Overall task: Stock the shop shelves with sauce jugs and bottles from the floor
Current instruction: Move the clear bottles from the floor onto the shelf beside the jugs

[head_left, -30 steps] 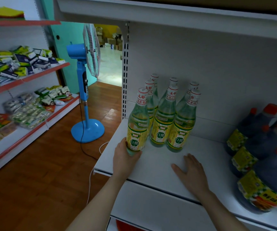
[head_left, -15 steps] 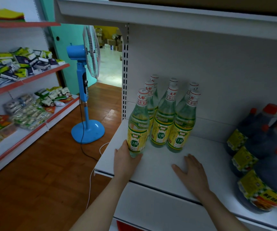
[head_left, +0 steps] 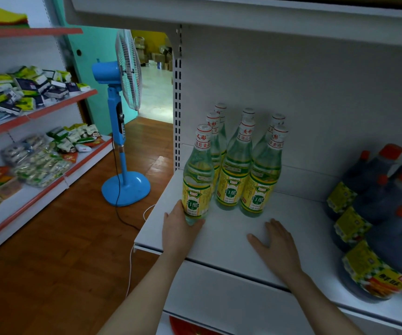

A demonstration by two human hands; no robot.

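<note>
Bottle (head_left: 197, 180): stands tall near the 7 o'clock corner of the shelf (head_left: 301, 213), cap at 12 o'clock, bottom at 6, long way up and down. Gripped low by the left hand (head_left: 179, 228), curled round its bottom. Looks like the setting-down step. Next, probably: let go softly, or nudge toward the other bottles (head_left: 233, 175) just beside at 3 o'clock. Right hand (head_left: 276, 240) laid flat on the shelf, spread out, holding nothing.

L hand (head_left: 179, 229) grips front bottle (head_left: 197, 180) on shelf (head_left: 233, 243); R hand (head_left: 276, 243) flat beside.
</note>
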